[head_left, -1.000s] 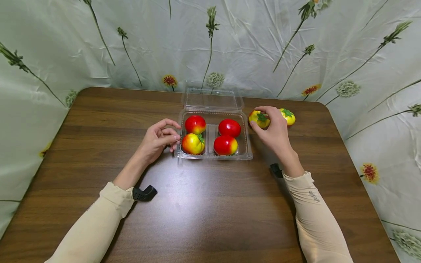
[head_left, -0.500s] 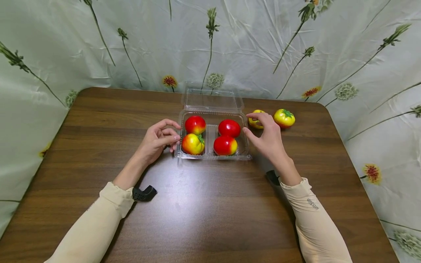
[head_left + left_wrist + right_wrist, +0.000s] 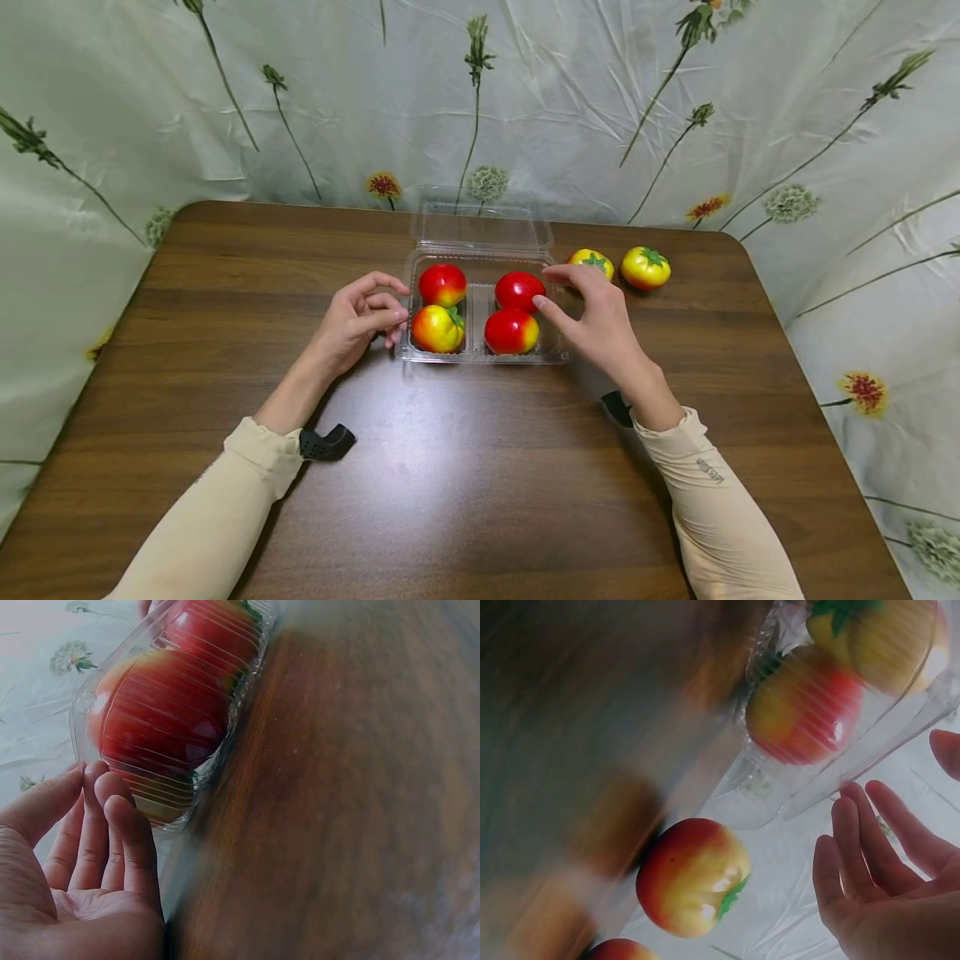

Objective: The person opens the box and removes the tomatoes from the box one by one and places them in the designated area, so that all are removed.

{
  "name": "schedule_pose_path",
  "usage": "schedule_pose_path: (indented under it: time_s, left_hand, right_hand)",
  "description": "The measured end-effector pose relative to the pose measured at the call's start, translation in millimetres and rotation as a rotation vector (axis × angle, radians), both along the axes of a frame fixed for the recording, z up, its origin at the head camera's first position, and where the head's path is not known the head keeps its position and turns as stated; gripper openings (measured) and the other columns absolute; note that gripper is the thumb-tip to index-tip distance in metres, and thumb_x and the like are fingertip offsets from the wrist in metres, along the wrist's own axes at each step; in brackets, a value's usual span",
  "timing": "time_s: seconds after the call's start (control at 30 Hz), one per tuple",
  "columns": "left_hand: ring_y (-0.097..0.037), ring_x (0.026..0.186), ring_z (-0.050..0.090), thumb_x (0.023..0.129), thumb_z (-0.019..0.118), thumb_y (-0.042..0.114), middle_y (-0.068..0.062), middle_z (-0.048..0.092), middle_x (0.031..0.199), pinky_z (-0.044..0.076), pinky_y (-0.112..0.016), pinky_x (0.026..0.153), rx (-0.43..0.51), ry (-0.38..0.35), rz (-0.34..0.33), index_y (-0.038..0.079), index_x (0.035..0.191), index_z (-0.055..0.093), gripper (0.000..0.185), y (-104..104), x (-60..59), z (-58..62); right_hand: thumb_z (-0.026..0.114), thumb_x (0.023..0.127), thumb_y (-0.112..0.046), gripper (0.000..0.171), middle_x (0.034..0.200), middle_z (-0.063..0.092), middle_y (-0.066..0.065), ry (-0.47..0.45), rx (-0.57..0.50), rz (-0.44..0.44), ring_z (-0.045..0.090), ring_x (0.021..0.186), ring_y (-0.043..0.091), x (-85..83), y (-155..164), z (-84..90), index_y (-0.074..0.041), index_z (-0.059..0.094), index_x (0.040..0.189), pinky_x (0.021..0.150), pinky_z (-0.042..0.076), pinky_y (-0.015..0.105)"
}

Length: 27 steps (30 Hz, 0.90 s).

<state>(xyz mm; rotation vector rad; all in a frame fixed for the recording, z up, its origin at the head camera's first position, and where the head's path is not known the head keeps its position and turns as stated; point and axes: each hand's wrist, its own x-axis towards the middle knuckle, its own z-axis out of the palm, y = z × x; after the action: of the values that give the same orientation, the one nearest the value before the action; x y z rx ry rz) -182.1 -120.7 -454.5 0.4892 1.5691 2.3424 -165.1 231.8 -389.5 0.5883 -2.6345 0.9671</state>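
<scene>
Both forearms, in cream sleeves, reach up from the lower frame corners toward the centre. The left hand [image 3: 358, 321] lies left of centre, palm turned inward, fingers loosely curled, holding nothing. The right hand [image 3: 592, 321], right of centre, has fingers extended and relaxed, gripping nothing.

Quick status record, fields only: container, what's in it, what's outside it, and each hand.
container: clear plastic clamshell, lid open toward the far wall
inside: four red-yellow tomatoes, two rows of two
outside: two yellowish tomatoes on the table, to the right of the clamshell
left hand: left hand rests against the clamshell's left edge, fingertips touching the plastic, holding nothing
right hand: right hand empty, fingers spread over the clamshell's right side
</scene>
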Motion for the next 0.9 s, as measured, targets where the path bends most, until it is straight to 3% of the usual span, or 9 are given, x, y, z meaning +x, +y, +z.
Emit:
schedule_pose_path:
  time_s: [0.4,0.6,0.9]
  left_hand:
    - [-0.023,0.053,0.057,0.091,0.060,-0.010,-0.014,0.066,0.075,0.053,-0.025,0.049,-0.017,-0.006,-0.001,-0.005,0.116,0.052,0.026,0.7,-0.1,1.4]
    - [-0.022,0.053,0.058,0.091,0.060,-0.011,-0.014,0.066,0.075,0.053,-0.025,0.048,-0.009,0.004,0.001,-0.004,0.115,0.052,0.026,-0.1,0.3,1.0]
    - [-0.022,0.053,0.057,0.091,0.060,-0.011,-0.013,0.066,0.074,0.053,-0.025,0.048,-0.011,0.000,0.005,-0.004,0.115,0.052,0.026,-0.7,0.6,1.6]
  right_hand:
    - [0.075,0.089,-0.030,0.045,0.115,0.067,0.006,-0.027,0.053,0.067,0.059,0.104,0.024,8.7,-8.9,3.2,-0.008,0.061,0.126,0.083,0.054,0.044]
    - [0.075,0.088,-0.032,0.052,0.118,0.063,0.006,-0.001,0.116,0.138,0.057,0.106,0.022,12.3,-15.5,4.0,-0.007,0.058,0.130,0.087,0.052,0.037]
    - [0.075,0.087,-0.040,0.052,0.116,0.062,0.002,-0.039,0.199,0.152,0.057,0.104,0.016,14.9,-21.2,-0.7,-0.009,0.059,0.126,0.093,0.052,0.035]
